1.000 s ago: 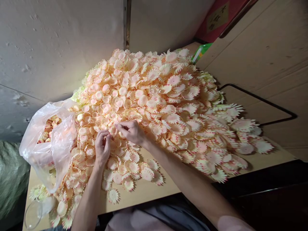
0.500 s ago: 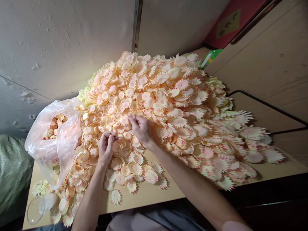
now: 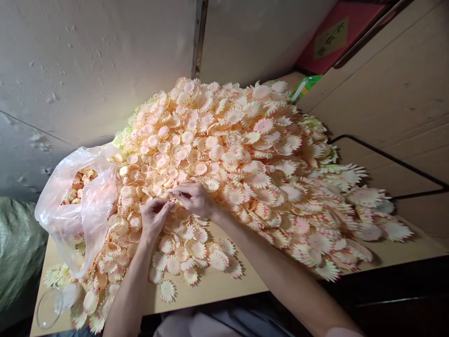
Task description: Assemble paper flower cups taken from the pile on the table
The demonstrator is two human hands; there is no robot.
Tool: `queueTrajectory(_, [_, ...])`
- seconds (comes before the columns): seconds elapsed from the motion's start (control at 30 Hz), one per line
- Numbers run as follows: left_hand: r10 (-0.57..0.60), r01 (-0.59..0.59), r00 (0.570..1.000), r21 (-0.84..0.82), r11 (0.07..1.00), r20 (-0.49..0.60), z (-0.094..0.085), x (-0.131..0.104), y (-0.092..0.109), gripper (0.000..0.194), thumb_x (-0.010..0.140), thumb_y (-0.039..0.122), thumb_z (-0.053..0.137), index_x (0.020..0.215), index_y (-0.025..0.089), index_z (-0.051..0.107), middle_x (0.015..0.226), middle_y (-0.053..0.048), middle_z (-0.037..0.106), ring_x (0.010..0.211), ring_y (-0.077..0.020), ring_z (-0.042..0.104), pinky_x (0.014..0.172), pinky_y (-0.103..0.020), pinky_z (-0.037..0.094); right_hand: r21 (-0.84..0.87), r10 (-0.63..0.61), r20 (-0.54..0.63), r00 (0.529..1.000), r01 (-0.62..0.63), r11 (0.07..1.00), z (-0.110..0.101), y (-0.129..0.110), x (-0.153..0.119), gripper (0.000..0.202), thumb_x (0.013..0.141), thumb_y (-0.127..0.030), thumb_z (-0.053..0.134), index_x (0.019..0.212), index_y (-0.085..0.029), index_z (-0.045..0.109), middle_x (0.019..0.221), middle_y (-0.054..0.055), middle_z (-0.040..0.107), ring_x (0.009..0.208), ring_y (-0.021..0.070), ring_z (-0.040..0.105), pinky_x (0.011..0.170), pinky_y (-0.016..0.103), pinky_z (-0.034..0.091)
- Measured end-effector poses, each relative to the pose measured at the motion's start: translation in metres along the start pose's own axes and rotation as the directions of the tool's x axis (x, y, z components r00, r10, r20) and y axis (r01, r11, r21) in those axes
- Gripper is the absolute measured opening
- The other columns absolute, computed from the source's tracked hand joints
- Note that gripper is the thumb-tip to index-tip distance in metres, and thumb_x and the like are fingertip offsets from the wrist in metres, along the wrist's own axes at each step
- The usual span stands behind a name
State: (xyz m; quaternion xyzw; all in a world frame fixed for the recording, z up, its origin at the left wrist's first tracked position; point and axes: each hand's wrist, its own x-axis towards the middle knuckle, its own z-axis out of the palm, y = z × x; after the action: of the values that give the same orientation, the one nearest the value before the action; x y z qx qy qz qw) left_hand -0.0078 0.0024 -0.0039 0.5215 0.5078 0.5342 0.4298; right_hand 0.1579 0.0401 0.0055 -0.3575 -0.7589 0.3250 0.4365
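A large heap of pale, frilly-edged flower pieces (image 3: 259,154) with pink tips covers much of the table. Over its left part, my left hand (image 3: 153,217) has its thumb and fingers closed in a pinch. My right hand (image 3: 194,199) is close beside it, also pinching, with its fingertips near those of the left. Whatever the fingertips hold is too small to name. To the left stands a translucent plastic bag (image 3: 100,201) with small, rounded, reddish-yellow pieces (image 3: 81,182) showing through its opening.
A clear round container (image 3: 49,307) sits at the near left corner of the wooden table (image 3: 210,285). A green sack (image 3: 21,248) lies beyond the left edge. Walls stand behind. A black metal bar (image 3: 389,154) and a red box (image 3: 336,35) are at right.
My right hand has come down and left to meet my left hand, its fingers now pointing left. The left hand has barely moved. The view has shifted slightly.
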Motion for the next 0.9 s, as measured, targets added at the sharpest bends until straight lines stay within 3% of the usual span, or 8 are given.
queueTrajectory(0.2, [-0.054, 0.053, 0.999, -0.087, 0.995, -0.005, 0.007, 0.004, 0.002, 0.030, 0.068, 0.041, 0.081, 0.078, 0.015, 0.072, 0.062, -0.001, 0.068, 0.051, -0.0102, 0.060, 0.051, -0.021, 0.050, -0.155, -0.004, -0.215, 0.977, -0.030, 0.987, 0.012, -0.002, -0.004, 0.036, 0.098, -0.031, 0.043, 0.066, -0.020, 0.054, 0.063, 0.004, 0.056, 0.063, 0.0170, 0.050, 0.065, 0.030, 0.039])
queueTrajectory(0.33, [-0.041, 0.044, 0.999, -0.150, 0.988, 0.023, 0.006, 0.002, 0.005, 0.030, 0.068, 0.041, 0.082, 0.078, 0.016, 0.069, 0.063, 0.001, 0.064, 0.050, -0.0073, 0.055, 0.050, -0.019, 0.046, -0.132, 0.036, -0.310, 0.950, -0.081, 0.988, 0.012, 0.001, -0.004, 0.041, 0.098, -0.040, 0.044, 0.063, -0.020, 0.053, 0.060, 0.004, 0.056, 0.058, 0.0166, 0.049, 0.060, 0.030, 0.038])
queueTrajectory(0.4, [-0.031, 0.042, 0.997, -0.174, 0.984, 0.067, 0.003, -0.001, 0.004, 0.029, 0.070, 0.041, 0.081, 0.078, 0.016, 0.068, 0.062, 0.002, 0.062, 0.050, -0.0058, 0.052, 0.049, -0.018, 0.043, -0.046, 0.157, -0.457, 0.875, -0.200, 0.979, 0.003, 0.004, -0.001, 0.048, 0.098, -0.051, 0.042, 0.063, -0.021, 0.053, 0.054, 0.002, 0.051, 0.051, 0.0154, 0.045, 0.052, 0.028, 0.035])
queueTrajectory(0.47, [-0.030, 0.051, 0.992, -0.178, 0.983, 0.119, -0.001, -0.004, 0.003, 0.026, 0.074, 0.040, 0.078, 0.078, 0.016, 0.068, 0.063, 0.001, 0.061, 0.052, -0.0055, 0.052, 0.050, -0.017, 0.042, 0.040, 0.247, -0.651, 0.718, -0.292, 0.955, -0.008, 0.006, 0.002, 0.052, 0.095, -0.061, 0.041, 0.064, -0.021, 0.053, 0.049, -0.001, 0.044, 0.045, 0.0142, 0.040, 0.047, 0.027, 0.031])
queueTrajectory(0.5, [-0.031, 0.053, 0.991, -0.176, 0.983, 0.130, -0.003, -0.004, 0.002, 0.025, 0.076, 0.040, 0.077, 0.078, 0.016, 0.068, 0.065, 0.001, 0.062, 0.054, -0.0059, 0.053, 0.051, -0.017, 0.043, 0.047, 0.249, -0.678, 0.691, -0.297, 0.954, -0.013, 0.006, 0.002, 0.051, 0.094, -0.062, 0.043, 0.066, -0.020, 0.054, 0.050, -0.001, 0.044, 0.046, 0.0138, 0.040, 0.048, 0.027, 0.031])
queueTrajectory(0.67, [-0.018, 0.031, 0.998, -0.228, 0.973, 0.057, -0.004, 0.001, -0.003, 0.033, 0.063, 0.034, 0.087, 0.083, 0.018, 0.066, 0.077, -0.001, 0.065, 0.066, -0.0093, 0.061, 0.061, -0.020, 0.051, 0.014, 0.239, -0.380, 0.894, -0.253, 0.967, -0.014, -0.005, 0.000, 0.056, 0.092, -0.060, 0.051, 0.052, -0.021, 0.043, 0.046, -0.001, 0.042, 0.046, 0.0124, 0.039, 0.050, 0.029, 0.033])
queueTrajectory(0.8, [-0.106, 0.120, 0.992, -0.212, 0.970, 0.074, -0.001, 0.003, -0.003, 0.032, 0.068, 0.037, 0.083, 0.085, 0.018, 0.065, 0.064, 0.002, 0.061, 0.053, -0.0074, 0.055, 0.053, -0.020, 0.048, 0.162, 0.256, -0.305, 0.917, -0.215, 0.963, -0.012, -0.005, -0.003, 0.043, 0.094, -0.055, 0.051, 0.074, -0.018, 0.062, 0.065, 0.003, 0.062, 0.061, 0.0162, 0.056, 0.063, 0.029, 0.045])
queueTrajectory(0.9, [-0.102, 0.105, 0.994, -0.162, 0.981, 0.027, 0.000, 0.003, -0.003, 0.030, 0.073, 0.043, 0.078, 0.083, 0.017, 0.066, 0.066, 0.001, 0.061, 0.053, -0.0062, 0.052, 0.051, -0.018, 0.043, 0.233, 0.261, -0.254, 0.931, -0.203, 0.951, -0.013, 0.002, -0.003, 0.031, 0.093, -0.046, 0.056, 0.100, -0.018, 0.068, 0.087, 0.007, 0.071, 0.080, 0.0201, 0.065, 0.075, 0.032, 0.052])
